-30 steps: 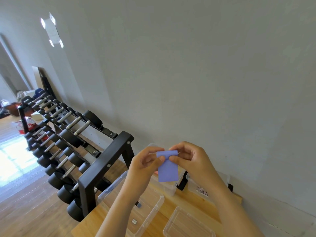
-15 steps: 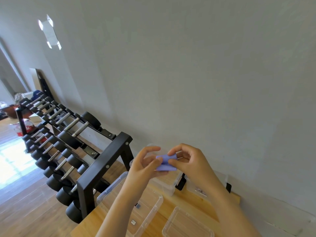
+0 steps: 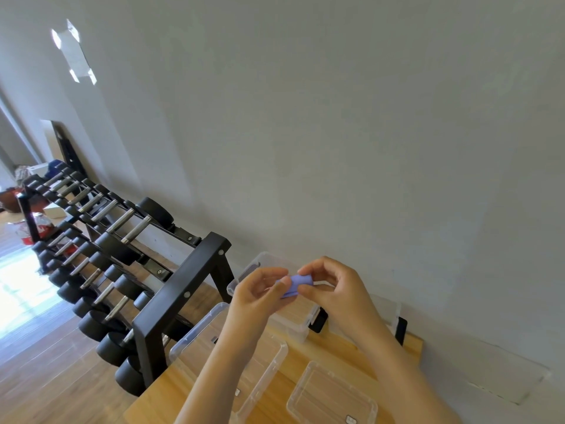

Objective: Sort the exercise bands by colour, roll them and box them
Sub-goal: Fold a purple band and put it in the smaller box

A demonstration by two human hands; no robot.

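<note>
Lower centre: my left hand (image 3: 260, 293) and right hand (image 3: 333, 289) pinch the part-rolled purple band (image 3: 298, 284) above the bench (image 3: 305, 356); a slack grip may let it unroll.

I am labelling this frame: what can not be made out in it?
Head view.
Ends of rolled purple elastic band: covered by left hand and right hand.
Inside of clear plastic box behind: hidden by both hands.
Sticker on clear flat lid: too small.

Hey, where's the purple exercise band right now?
The purple band sits low, just right of centre in the head view, pinched between the left hand and right hand, held in the air above the clear boxes on the wooden table.
</note>
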